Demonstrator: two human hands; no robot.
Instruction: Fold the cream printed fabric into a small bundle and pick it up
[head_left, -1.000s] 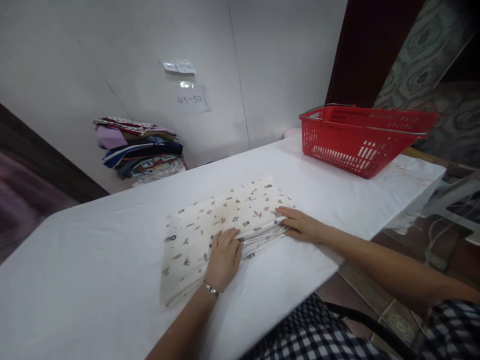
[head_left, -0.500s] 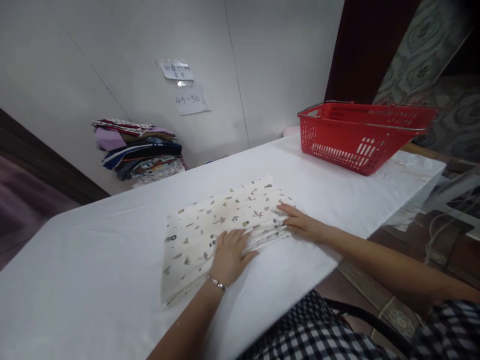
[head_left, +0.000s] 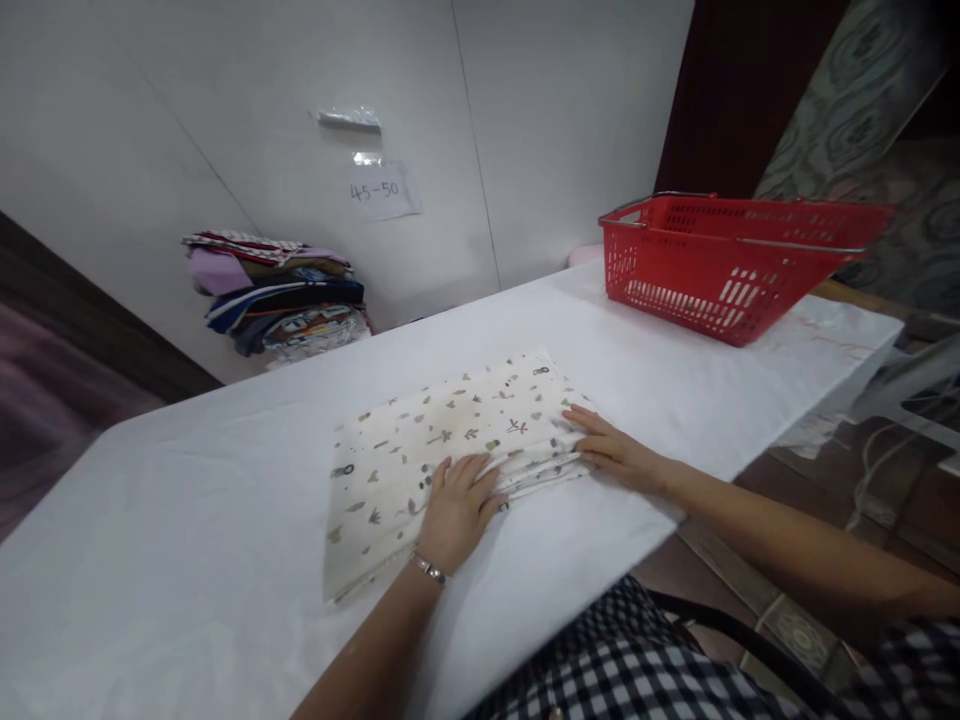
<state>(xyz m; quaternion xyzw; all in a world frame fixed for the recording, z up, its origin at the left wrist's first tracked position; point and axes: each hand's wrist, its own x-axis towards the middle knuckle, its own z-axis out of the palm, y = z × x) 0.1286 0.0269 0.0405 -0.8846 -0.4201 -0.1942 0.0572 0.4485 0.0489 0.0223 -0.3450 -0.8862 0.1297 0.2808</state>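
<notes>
A folded cream cloth (head_left: pixel 420 430) printed with small plants and figures lies flat on the white-covered table (head_left: pixel 225 500). Its layers show along the near edge. My left hand (head_left: pixel 459 505) rests on the middle of that near edge, fingers spread over the fabric and thumb by the stacked layers; a metal bracelet circles the wrist. At the cloth's right end, my right hand (head_left: pixel 615 452) lies with fingers stretched onto the top and side. Neither hand grips the fabric.
A red plastic basket (head_left: pixel 697 275) with metal handles stands at the table's back right. Beyond the far left edge is a pile of folded clothes (head_left: pixel 281 295). A paper sign (head_left: pixel 382 190) reading "45-50" hangs on the wall. Cables and tiled floor show at right.
Both hands stay on the cloth, almost in place; the left thumb has shifted slightly at the near edge. The upper paper on the wall has curled up. The view has tilted a little.
</notes>
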